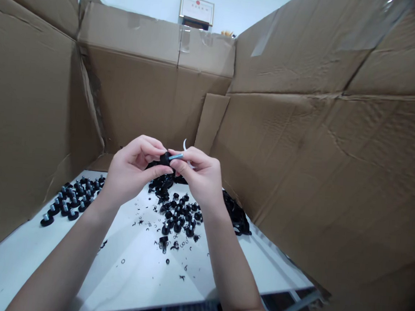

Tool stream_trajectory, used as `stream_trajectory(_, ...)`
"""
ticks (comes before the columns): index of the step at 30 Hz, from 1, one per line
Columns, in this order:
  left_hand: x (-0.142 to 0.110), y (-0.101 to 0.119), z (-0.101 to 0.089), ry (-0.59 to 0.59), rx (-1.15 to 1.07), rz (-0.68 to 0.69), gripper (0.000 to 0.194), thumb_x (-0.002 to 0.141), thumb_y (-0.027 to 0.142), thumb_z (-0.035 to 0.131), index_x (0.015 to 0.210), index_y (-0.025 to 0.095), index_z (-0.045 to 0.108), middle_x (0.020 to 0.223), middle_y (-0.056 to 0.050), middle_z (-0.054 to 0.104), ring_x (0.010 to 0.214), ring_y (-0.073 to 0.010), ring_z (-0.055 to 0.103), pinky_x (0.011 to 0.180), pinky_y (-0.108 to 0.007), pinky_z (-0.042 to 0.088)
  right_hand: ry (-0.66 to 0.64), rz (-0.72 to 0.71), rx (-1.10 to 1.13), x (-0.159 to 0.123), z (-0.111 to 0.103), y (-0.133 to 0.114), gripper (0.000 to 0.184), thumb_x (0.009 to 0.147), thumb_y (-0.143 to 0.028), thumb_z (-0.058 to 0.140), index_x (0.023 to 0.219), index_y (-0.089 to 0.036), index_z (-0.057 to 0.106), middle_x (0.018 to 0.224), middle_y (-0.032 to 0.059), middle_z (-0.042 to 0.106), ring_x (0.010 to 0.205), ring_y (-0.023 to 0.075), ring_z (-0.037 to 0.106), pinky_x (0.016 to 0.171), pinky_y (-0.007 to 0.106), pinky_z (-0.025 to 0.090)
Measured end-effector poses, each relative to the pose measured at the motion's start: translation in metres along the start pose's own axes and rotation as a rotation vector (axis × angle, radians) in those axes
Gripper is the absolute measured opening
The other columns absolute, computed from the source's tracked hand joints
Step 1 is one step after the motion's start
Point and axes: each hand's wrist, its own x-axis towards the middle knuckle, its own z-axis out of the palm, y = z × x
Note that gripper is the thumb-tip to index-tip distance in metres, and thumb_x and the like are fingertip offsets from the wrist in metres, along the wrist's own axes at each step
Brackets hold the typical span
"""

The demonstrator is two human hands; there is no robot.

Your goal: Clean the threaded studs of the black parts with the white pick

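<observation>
Where both hands' fingertips (181,151) meet, a black threaded foot (164,158) sits pinched.

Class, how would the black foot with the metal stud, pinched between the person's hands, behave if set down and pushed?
The black foot has a broad base behind its metal stud, so set down base-first it would probably resist tipping. The metal likely makes it fairly heavy for its size. Laid sideways, it might roll.

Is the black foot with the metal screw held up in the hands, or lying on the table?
Held up: the black foot is pinched between the left hand and right hand, its metal stud pointing sideways.
</observation>
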Motion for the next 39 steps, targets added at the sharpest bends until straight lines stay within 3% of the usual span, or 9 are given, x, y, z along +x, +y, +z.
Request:
stream_trajectory(7,-0.005,0.002,0.004,0.136,0.185,0.069,0.025,0.065,0.008,0.081,0.077,0.022,0.065,0.089,0.001,0.064,0.080,-0.0116,0.061,0.069,-0.024,0.052,0.198,-0.002,-0.140,-0.007,0.010,-0.005,0.011,0.075,-0.031,0.074,0.067,-0.025,0.074,0.060,-0.0032,0.057,0.057,0.0095,0.049,0.056,0.028,0.040)
stream_trajectory(14,-0.008,-0.003,0.002,0.102,0.328,0.173,0.027,0.068,0.009,0.081,0.083,0.026,0.065,0.094,0.001,0.063,0.086,-0.0140,0.060,0.074,-0.029,0.050,0.264,0.010,-0.194,-0.010,0.015,-0.005,0.012,0.078,-0.030,0.070,0.068,-0.023,0.070,0.066,-0.0018,0.059,0.062,0.0111,0.051,0.058,0.028,0.042)
stream_trajectory(23,-0.009,-0.007,-0.003,0.079,0.458,0.237,0.031,0.064,0.012,0.084,0.086,0.030,0.072,0.096,0.001,0.065,0.087,-0.0157,0.061,0.078,-0.029,0.052,0.279,0.173,0.057,-0.008,0.019,0.009,0.015,0.072,-0.036,0.071,0.069,-0.022,0.069,0.065,-0.0012,0.062,0.060,0.0111,0.050,0.056,0.027,0.040)
stream_trajectory(28,-0.005,-0.015,-0.004,0.074,0.507,0.287,0.023,0.065,0.014,0.084,0.079,0.028,0.073,0.092,0.000,0.067,0.085,-0.0163,0.062,0.077,-0.029,0.052,0.216,0.240,0.227,-0.009,0.019,0.002,0.019,0.068,-0.038,0.073,0.066,-0.020,0.066,0.055,-0.0042,0.051,0.051,0.0078,0.038,0.049,0.025,0.032)
stream_trajectory(30,-0.002,-0.025,-0.004,0.077,0.454,0.237,0.020,0.066,0.014,0.083,0.077,0.026,0.071,0.091,0.000,0.067,0.084,-0.0147,0.062,0.077,-0.027,0.051,0.197,0.220,0.240,-0.011,0.015,-0.005,0.023,0.069,-0.041,0.074,0.067,-0.020,0.066,0.054,-0.0045,0.048,0.049,0.0077,0.037,0.047,0.025,0.031)
stream_trajectory(32,0.002,-0.036,-0.006,0.125,0.254,0.095,0.019,0.066,0.017,0.083,0.076,0.023,0.069,0.091,0.000,0.066,0.083,-0.0128,0.062,0.077,-0.026,0.051,0.290,0.138,0.128,-0.011,0.008,-0.011,0.025,0.073,-0.044,0.072,0.071,-0.020,0.067,0.053,-0.0044,0.046,0.049,0.0082,0.038,0.046,0.025,0.030)
stream_trajectory(36,0.008,-0.045,-0.009,0.159,-0.195,-0.273,0.025,0.069,0.027,0.083,0.086,0.020,0.067,0.089,0.000,0.067,0.082,-0.0112,0.066,0.082,-0.026,0.054,0.506,0.026,-0.234,-0.005,-0.017,-0.012,0.028,0.079,-0.048,0.066,0.079,-0.020,0.069,0.057,-0.0035,0.048,0.051,0.0091,0.039,0.048,0.025,0.031)
stream_trajectory(39,0.012,-0.039,-0.014,0.121,-0.336,-0.366,0.030,0.071,0.034,0.082,0.094,0.021,0.069,0.089,-0.001,0.069,0.080,-0.0117,0.068,0.086,-0.028,0.056,0.604,-0.026,-0.580,0.003,-0.046,-0.009,0.026,0.081,-0.042,0.063,0.076,-0.018,0.071,0.062,-0.0001,0.058,0.057,0.0121,0.048,0.055,0.027,0.038)
